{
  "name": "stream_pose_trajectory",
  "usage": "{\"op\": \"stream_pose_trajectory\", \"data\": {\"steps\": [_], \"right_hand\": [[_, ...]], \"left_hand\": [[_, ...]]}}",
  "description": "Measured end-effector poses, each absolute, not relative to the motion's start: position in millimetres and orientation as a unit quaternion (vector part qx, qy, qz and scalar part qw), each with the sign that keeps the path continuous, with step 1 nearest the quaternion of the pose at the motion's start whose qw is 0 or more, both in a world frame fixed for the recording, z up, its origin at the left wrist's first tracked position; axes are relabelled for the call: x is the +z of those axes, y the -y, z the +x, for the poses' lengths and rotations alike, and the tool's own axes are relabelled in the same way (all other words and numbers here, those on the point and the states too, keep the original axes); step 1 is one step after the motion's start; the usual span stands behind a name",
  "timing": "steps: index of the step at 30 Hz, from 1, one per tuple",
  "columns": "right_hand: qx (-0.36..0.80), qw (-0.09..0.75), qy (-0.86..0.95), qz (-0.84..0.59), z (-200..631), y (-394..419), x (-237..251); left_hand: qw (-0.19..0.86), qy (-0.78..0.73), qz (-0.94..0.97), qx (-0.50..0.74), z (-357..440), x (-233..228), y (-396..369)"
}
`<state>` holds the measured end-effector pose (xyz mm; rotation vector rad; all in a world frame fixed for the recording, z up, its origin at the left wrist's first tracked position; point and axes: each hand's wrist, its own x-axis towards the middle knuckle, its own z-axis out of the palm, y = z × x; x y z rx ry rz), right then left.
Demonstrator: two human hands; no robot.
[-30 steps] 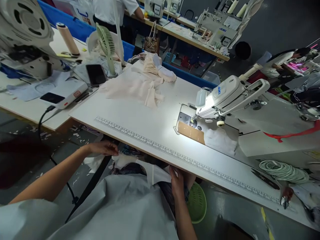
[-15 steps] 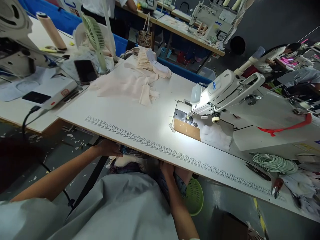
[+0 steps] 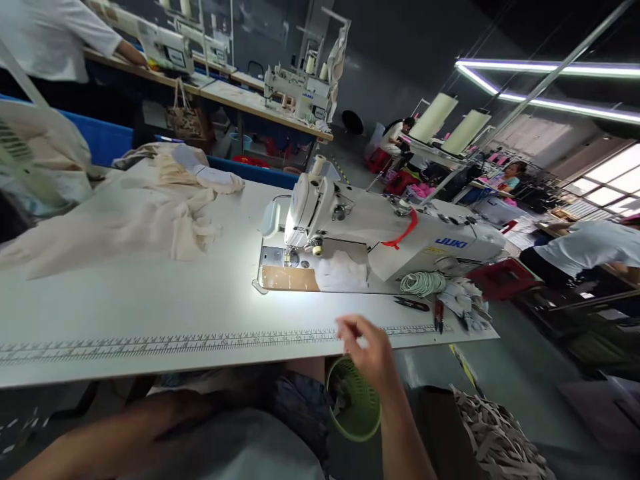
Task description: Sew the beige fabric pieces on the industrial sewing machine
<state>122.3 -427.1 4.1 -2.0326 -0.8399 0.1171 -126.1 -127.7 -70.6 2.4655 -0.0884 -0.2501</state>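
The right hand (image 3: 367, 350) hovers empty over the near edge of the surface (image 3: 150, 307), fingers loosely curled; the left hand (image 3: 187, 410) lies below the edge, its grip hidden; a green basket (image 3: 353, 403) sits just beneath; the sewing machine (image 3: 350, 230) stands beyond.

We read "JUKI" in blue letters on the base of the white industrial sewing machine (image 3: 380, 233) standing on the white counter (image 3: 150, 300). A second white sewing machine (image 3: 300, 90) on the far bench carries a small blue mark, likely the same brand, too small for us to confirm. Along the counter's front edge runs a printed ruler scale (image 3: 175, 343); its numerals are too blurred to read.
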Motion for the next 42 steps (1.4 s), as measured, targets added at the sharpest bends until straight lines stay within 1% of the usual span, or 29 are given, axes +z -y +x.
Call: {"op": "stream_pose_trajectory", "data": {"steps": [1, 2, 3, 5, 6, 7, 9, 12, 15, 17, 19, 22, 27, 29, 34, 36, 39, 42], "right_hand": [[-0.028, 0.409, 0.329, -0.851, 148, 424, 9], [-0.082, 0.363, 0.321, -0.871, 174, 420, 12], [-0.113, 0.313, 0.314, -0.889, 197, 415, 12], [-0.116, 0.206, 0.331, -0.914, 233, 404, 10], [-0.114, 0.180, 0.337, -0.917, 244, 398, 7], [-0.111, 0.161, 0.345, -0.918, 251, 394, 4], [-0.115, 0.151, 0.354, -0.916, 255, 388, -2], [-0.127, 0.143, 0.363, -0.912, 253, 388, -11], [-0.145, 0.139, 0.377, -0.904, 255, 393, -17], [-0.170, 0.132, 0.387, -0.897, 260, 397, -21], [-0.201, 0.131, 0.390, -0.889, 264, 400, -24], [-0.231, 0.143, 0.393, -0.879, 267, 402, -26], [-0.228, 0.164, 0.413, -0.867, 263, 403, -24], [-0.214, 0.159, 0.415, -0.870, 261, 404, -23], [-0.180, 0.100, 0.392, -0.897, 255, 403, -21], [-0.180, 0.087, 0.384, -0.901, 252, 401, -20], [-0.198, 0.086, 0.395, -0.893, 252, 400, -21], [-0.232, 0.112, 0.424, -0.868, 257, 404, -25]], "left_hand": [[0.391, 0.084, 0.905, -0.146, -114, -46, 141], [0.437, 0.126, 0.874, -0.172, -99, -22, 154], [0.463, 0.163, 0.854, -0.170, -82, 0, 166], [0.484, 0.201, 0.844, -0.118, -39, 30, 188], [0.480, 0.204, 0.850, -0.075, -15, 37, 197], [0.468, 0.197, 0.861, -0.029, 10, 39, 204], [0.440, 0.158, 0.884, 0.030, 60, 32, 215], [0.352, 0.056, 0.929, 0.102, 123, 15, 224], [0.266, -0.034, 0.954, 0.136, 161, 8, 232], [0.237, -0.077, 0.959, 0.133, 175, 9, 237], [0.222, -0.098, 0.962, 0.124, 183, 10, 240], [0.225, -0.088, 0.961, 0.133, 190, 7, 242], [0.255, -0.026, 0.937, 0.238, 191, -3, 237], [0.263, -0.003, 0.928, 0.265, 182, -5, 232], [0.379, -0.020, 0.904, 0.198, 137, -6, 206], [0.402, -0.036, 0.896, 0.182, 117, -5, 188], [0.379, -0.092, 0.908, 0.150, 88, -1, 154], [0.280, -0.187, 0.934, 0.115, 64, 4, 120]]}}
